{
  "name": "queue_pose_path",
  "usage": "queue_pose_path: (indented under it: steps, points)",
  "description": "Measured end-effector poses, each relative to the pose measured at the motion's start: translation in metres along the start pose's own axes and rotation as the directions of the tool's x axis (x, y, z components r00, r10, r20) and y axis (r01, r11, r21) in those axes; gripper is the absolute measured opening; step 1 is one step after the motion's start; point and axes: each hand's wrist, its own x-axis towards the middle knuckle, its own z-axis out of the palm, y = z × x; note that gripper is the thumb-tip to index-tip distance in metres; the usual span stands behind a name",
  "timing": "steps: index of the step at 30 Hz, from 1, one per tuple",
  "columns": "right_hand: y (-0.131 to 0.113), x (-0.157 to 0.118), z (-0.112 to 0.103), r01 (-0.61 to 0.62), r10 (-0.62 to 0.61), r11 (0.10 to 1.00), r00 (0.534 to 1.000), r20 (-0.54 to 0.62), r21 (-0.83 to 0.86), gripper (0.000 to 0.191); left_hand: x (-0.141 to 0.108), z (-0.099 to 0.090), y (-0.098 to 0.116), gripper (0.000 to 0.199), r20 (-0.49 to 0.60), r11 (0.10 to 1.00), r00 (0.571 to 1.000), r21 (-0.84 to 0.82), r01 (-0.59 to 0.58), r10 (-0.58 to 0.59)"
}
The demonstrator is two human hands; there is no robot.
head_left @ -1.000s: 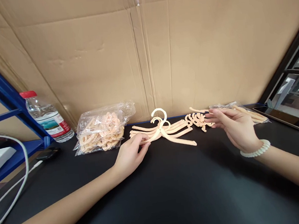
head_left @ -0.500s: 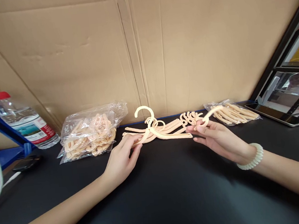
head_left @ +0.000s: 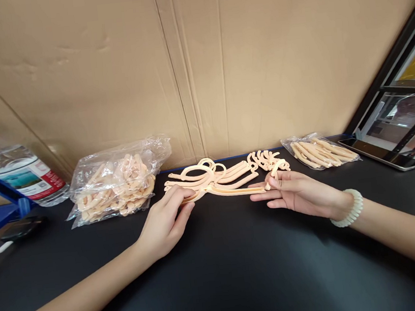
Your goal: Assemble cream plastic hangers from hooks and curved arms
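Our left hand [head_left: 168, 221] pinches a hanger [head_left: 233, 191] by one arm, short of the table's [head_left: 220, 273] back edge; our right hand [head_left: 297, 195] grips a small hook [head_left: 274, 169] at the other tip. We judge this a fitting step; the next move calls for careful alignment. Behind, more hangers [head_left: 236, 172] lie near that edge.

red-capped bottle [head_left: 24, 175]: far left | black device [head_left: 24, 227]: left | tablet [head_left: 381, 154]: right | cardboard [head_left: 112, 91]: behind
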Motion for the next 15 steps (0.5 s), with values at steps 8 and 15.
queue_pose_path:
  steps: [8,15]
  points:
    - [0.0032,0.0004,-0.0032,-0.062,0.060,0.996,0.998,0.033,0.061,0.023,-0.0002,0.0001,0.0006,0.011,0.010,0.998,0.999,-0.029,-0.047,0.047]
    - [0.0069,0.0012,-0.0041,-0.013,0.013,1.000,1.000,0.006,-0.005,0.022,0.0008,-0.0003,0.0031,0.011,0.005,0.997,0.997,-0.020,-0.078,0.078]
